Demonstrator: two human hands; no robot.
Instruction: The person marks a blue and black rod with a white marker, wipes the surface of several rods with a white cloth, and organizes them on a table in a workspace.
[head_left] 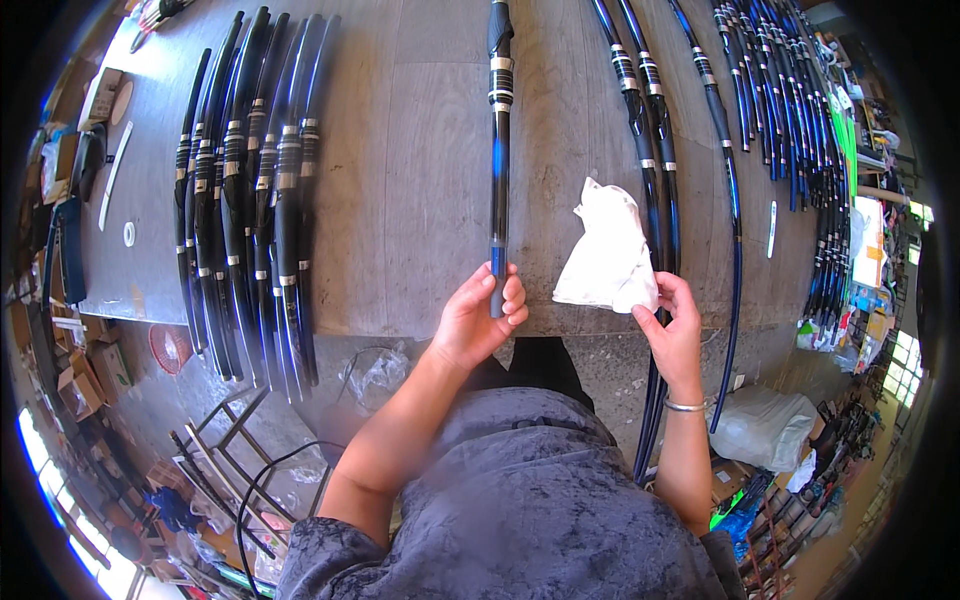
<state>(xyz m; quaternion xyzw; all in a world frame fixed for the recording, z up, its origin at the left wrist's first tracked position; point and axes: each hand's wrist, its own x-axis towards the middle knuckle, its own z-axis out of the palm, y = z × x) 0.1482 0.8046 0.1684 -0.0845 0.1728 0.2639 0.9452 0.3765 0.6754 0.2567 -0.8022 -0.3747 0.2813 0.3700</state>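
Observation:
My left hand (482, 316) is closed round the near end of a dark blue and black fishing rod (501, 150), which points straight away from me over the table. Bands of silver and black ring the rod further up. To the right, my right hand (675, 325) pinches the lower corner of a crumpled white cloth (608, 250) between thumb and fingers. The cloth rests at the table's near edge, just left of a pair of similar rods (650, 130). A silver bangle circles my right wrist.
A row of dark rods (235, 200) lies at the left, ends jutting past the near edge of the grey table (400, 200). One rod (722, 130) and a dense bundle (790, 110) lie at right. A metal frame (235, 440) stands below left; a plastic-wrapped bundle (765, 428) sits below right.

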